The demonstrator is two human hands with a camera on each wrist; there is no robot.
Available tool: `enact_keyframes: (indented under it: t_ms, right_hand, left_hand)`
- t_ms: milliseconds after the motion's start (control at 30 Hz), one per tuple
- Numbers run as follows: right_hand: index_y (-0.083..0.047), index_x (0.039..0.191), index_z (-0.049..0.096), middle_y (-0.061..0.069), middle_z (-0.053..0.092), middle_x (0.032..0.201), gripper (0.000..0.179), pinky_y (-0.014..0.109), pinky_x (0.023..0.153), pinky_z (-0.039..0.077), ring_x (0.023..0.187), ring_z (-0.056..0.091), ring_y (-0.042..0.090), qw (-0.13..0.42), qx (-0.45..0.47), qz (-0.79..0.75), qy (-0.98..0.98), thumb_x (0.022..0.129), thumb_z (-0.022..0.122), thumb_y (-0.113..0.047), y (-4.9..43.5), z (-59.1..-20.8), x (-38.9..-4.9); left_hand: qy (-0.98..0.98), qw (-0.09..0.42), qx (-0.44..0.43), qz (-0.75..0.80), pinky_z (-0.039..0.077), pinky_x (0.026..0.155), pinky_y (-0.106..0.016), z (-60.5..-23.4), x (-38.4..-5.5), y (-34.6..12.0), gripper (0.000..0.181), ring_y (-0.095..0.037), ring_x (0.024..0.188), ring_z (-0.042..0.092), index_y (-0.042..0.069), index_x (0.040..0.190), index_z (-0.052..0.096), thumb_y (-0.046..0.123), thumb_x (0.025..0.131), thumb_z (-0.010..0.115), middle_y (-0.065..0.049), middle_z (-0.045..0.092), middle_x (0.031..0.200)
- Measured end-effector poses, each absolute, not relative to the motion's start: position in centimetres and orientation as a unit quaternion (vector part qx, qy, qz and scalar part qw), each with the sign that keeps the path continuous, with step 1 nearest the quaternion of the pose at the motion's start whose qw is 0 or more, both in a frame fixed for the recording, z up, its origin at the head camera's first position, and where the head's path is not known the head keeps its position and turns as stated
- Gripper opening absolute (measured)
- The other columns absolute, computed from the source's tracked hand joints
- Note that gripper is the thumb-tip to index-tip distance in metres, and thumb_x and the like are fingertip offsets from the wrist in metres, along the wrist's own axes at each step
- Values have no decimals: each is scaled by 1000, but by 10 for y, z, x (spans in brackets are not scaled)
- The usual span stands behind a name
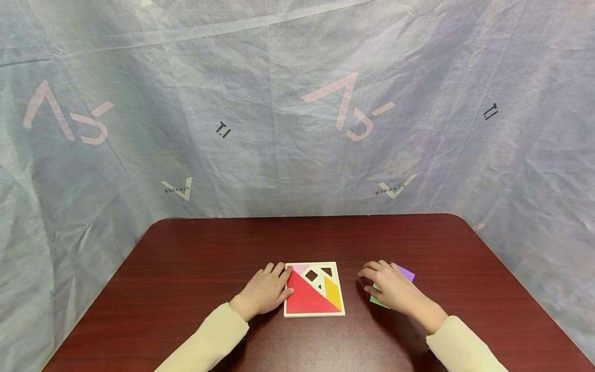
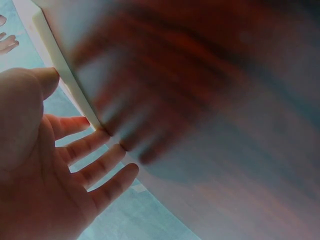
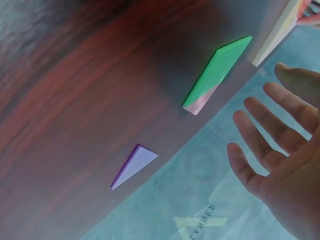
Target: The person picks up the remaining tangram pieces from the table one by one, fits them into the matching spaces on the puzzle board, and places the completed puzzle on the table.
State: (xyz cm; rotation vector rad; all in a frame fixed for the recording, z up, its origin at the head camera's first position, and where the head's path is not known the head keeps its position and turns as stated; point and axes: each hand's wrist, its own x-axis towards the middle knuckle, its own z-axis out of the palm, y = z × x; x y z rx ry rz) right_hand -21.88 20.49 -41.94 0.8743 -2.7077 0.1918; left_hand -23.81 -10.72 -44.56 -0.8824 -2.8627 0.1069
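A square white-rimmed tangram board (image 1: 313, 314) lies flat on the table, a large red triangle (image 1: 307, 299), a yellow parallelogram (image 1: 332, 293) and a pink piece (image 1: 299, 268) set in it. Dark openings show in its upper right part. My left hand (image 1: 265, 290) rests at the board's left edge, its thumb and fingertips touching the rim (image 2: 67, 72). Above two loose pieces hovers my right hand (image 1: 392, 287), fingers loosely spread and holding nothing. Under it lie a green piece (image 3: 220, 67), pinkish at one end, and a purple triangle (image 3: 137, 165), both partly hidden in the head view.
The dark red wooden table (image 1: 223, 248) has rounded far corners. Behind it and along both sides hangs a grey printed cloth (image 1: 260, 170). Between the board and the loose pieces is a strip of bare tabletop.
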Motion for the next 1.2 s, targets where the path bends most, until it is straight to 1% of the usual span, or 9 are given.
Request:
enact_keyframes:
  t_ms: [133, 333, 433, 567, 867, 967, 1100, 1200]
  right_hand:
    - [-12, 99, 66, 3, 62, 101, 26, 44, 75, 45, 89, 57, 21, 128, 295, 69, -944, 74, 74, -14, 209, -420, -217]
    - [-13, 99, 67, 2, 62, 101, 27, 42, 74, 44, 90, 57, 22, 114, 289, 73, -948, 73, 74, -14, 215, -420, -217]
    - [-12, 100, 67, 2, 62, 101, 28, 48, 80, 44, 94, 58, 24, 105, 289, 78, -948, 72, 74, -13, 217, -420, -218]
    - [-11, 99, 66, 2, 62, 99, 28, 55, 87, 41, 95, 59, 26, 98, 300, 86, -945, 72, 74, -11, 220, -421, -218]
    - [-13, 95, 67, -2, 62, 93, 26, 63, 89, 37, 91, 59, 22, 95, 331, 91, -934, 70, 74, -9, 226, -425, -219]
    - [-13, 94, 67, -3, 62, 92, 25, 62, 88, 37, 90, 58, 21, 87, 337, 93, -933, 70, 74, -9, 228, -425, -219]
    - [-13, 94, 67, -3, 62, 92, 25, 49, 80, 45, 88, 58, 19, 80, 346, 90, -930, 70, 75, -12, 230, -426, -219]
    - [-13, 94, 68, -4, 62, 92, 26, 41, 72, 46, 88, 58, 18, 78, 351, 86, -929, 70, 76, -15, 230, -426, -218]
  left_hand:
    - [-953, 70, -293, 36, 44, 88, -42, -446, -238, -107, 52, -28, 110, 48, 7, 130, 48, 42, 91, 48, -11, 48, 127]
    - [-952, 73, -294, 35, 44, 88, -41, -447, -239, -107, 53, -28, 109, 47, 7, 130, 48, 43, 91, 47, -11, 48, 126]
    - [-952, 78, -295, 35, 44, 87, -41, -448, -239, -108, 54, -28, 109, 48, 6, 130, 48, 43, 91, 47, -11, 48, 126]
    - [-950, 83, -297, 36, 45, 87, -41, -449, -239, -108, 54, -28, 109, 48, 6, 130, 47, 43, 91, 47, -11, 48, 126]
    - [-950, 79, -300, 35, 45, 86, -42, -448, -239, -108, 52, -28, 109, 48, 9, 131, 48, 42, 90, 49, -11, 48, 126]
    - [-950, 77, -300, 35, 44, 86, -42, -448, -239, -108, 52, -28, 109, 47, 9, 131, 48, 43, 91, 48, -11, 48, 127]
    - [-951, 76, -299, 34, 44, 86, -42, -448, -240, -108, 52, -28, 109, 47, 10, 131, 48, 43, 91, 47, -10, 48, 127]
    - [-951, 76, -299, 31, 44, 86, -42, -448, -239, -108, 52, -28, 109, 47, 10, 131, 48, 42, 91, 48, -11, 48, 127]
